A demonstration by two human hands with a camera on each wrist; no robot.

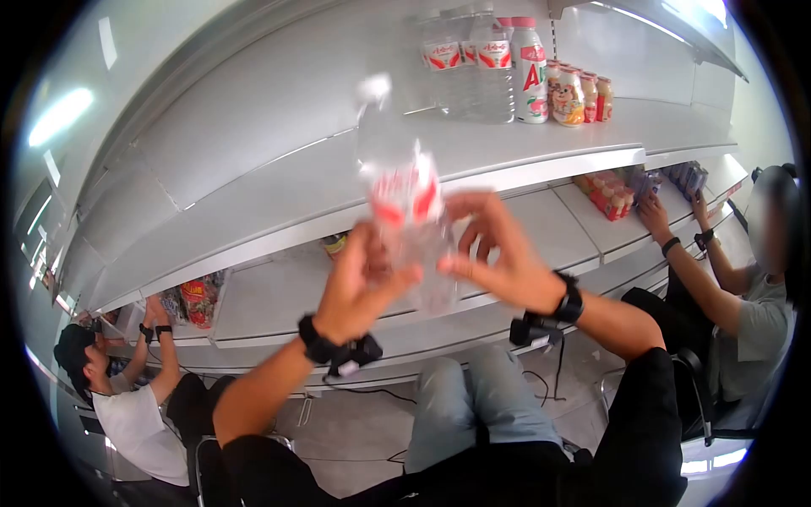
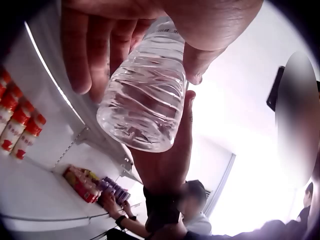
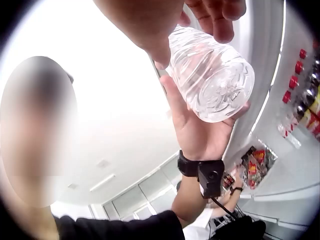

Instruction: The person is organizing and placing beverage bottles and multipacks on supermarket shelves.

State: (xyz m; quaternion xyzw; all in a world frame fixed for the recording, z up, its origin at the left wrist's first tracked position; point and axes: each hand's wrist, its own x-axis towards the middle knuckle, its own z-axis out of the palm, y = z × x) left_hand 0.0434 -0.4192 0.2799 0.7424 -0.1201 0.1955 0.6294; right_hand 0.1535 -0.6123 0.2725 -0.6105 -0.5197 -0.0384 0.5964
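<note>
A clear water bottle (image 1: 411, 221) with a red and white label is held up in front of the shelves, blurred by motion. My left hand (image 1: 365, 279) grips its lower half from the left, fingers (image 2: 82, 50) and thumb curled round the ribbed body (image 2: 145, 95). From the right, my right hand (image 1: 486, 245) holds the same bottle, with the thumb low and the fingers reaching to the label. In the right wrist view the bottle's base (image 3: 215, 77) sits between the right hand's thumb and fingers (image 3: 220, 15), with the left palm (image 3: 195, 130) behind it.
The upper shelf (image 1: 541, 144) carries water bottles (image 1: 473, 72), a tall white drink bottle (image 1: 530, 72) and small bottles (image 1: 576, 95). A seated person (image 1: 743, 313) on the right reaches to red packs (image 1: 604, 196). Another person (image 1: 127, 397) works low on the left by snack bags (image 1: 198, 297).
</note>
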